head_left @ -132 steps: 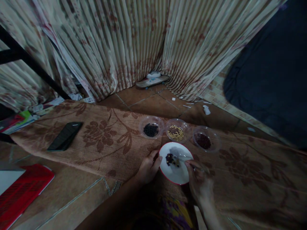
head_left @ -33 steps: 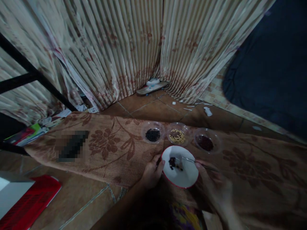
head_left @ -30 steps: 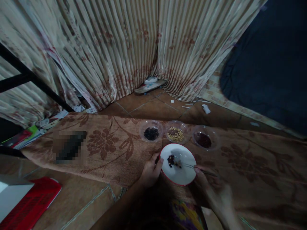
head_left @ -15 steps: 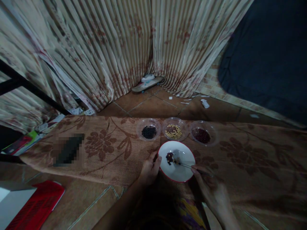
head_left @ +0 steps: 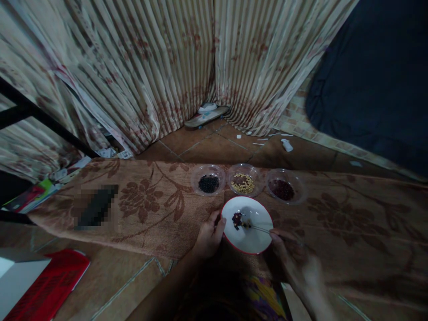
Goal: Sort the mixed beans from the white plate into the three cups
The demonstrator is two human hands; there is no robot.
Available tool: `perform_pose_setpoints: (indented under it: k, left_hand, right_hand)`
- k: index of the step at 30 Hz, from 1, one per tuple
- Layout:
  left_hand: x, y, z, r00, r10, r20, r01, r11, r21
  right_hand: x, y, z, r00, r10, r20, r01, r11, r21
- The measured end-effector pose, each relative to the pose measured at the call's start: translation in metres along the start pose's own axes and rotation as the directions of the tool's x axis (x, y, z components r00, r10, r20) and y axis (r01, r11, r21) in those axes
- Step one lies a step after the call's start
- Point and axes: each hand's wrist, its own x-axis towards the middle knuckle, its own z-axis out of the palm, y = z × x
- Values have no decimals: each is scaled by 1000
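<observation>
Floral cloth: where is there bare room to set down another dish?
Free: cloth between the dark blurred object and the black-bean bowl; also right of the red-bean bowl. Crowded: the bowls sit close behind the white plate, with left hand and right hand, holding tweezers, flanking it.

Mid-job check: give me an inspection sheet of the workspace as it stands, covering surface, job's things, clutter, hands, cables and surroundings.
Surface: brown floral cloth spread over a tiled floor.
Job's things: white plate holding a small pile of mixed beans; tweezers with their tips at the pile; behind the plate, three clear bowls: black beans, yellow beans, dark red beans.
Clutter: blurred dark flat object on the cloth; red folder on the floor; sandal by the curtain.
Hands: left hand grips the plate's rim; right hand pinches the tweezers.
Cables: nothing seen.
Surroundings: striped curtain; dark fabric on the right; black frame on the left.
</observation>
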Motion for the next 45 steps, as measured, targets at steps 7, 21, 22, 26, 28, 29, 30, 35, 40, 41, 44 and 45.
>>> perform_pose_setpoints:
  k: [7, 21, 22, 26, 28, 29, 30, 35, 40, 41, 44, 45]
  left_hand:
    - [0, 1, -1, 1000, 22, -4, -22, 1000, -8]
    - [0, 2, 0, 1000, 14, -25, -14, 1000, 0]
    - [0, 3, 0, 1000, 15, -25, -15, 1000, -4]
    - [0, 3, 0, 999, 28, -20, -28, 1000, -10]
    - [0, 3, 0, 999, 28, -17, -28, 1000, -11]
    - [0, 2, 0, 1000, 26, -16, -26, 1000, -11]
    - [0, 2, 0, 1000, 23, -17, -23, 1000, -10]
    - [0, 2, 0, 999, 23, -22, -23, 1000, 5]
    - [0, 1, 0, 1000, 17, -8, -17, 1000, -11]
    - [0, 1, 0, 1000, 14, -3, -14, 1000, -10]
    - [0, 0, 0, 1000, 19, 0, -19, 1000, -4]
    - [0, 0, 0, 1000, 23, -2, -23, 1000, -7]
  right_hand:
    - [8, -7, -1, 999, 33, 14, -33, 999, 40]
    - [5, -5, 5, 999, 8, 36, -8, 1000, -9]
    - [5, -5, 6, 999, 7, 31, -7, 1000, -4]
    - [5, -1, 7, 999, 25, 36, -25, 1000, 6]
    - [5, 0, 7, 998, 29, 47, -30, 1000, 10]
    - [5, 0, 7, 998, 30, 46, -30, 999, 11]
    - [4, 0, 7, 999, 30, 44, -30, 999, 10]
    - [2, 3, 4, 998, 48, 27, -48, 999, 3]
    - [11, -7, 2, 999, 32, -33, -29, 995, 92]
    - [18, -14, 5, 999, 11, -45, -6, 993, 119]
    - [44, -45, 20, 994, -79, -79, 94, 973, 212]
    - [54, -57, 27, 987, -114, -116, 139, 960, 242]
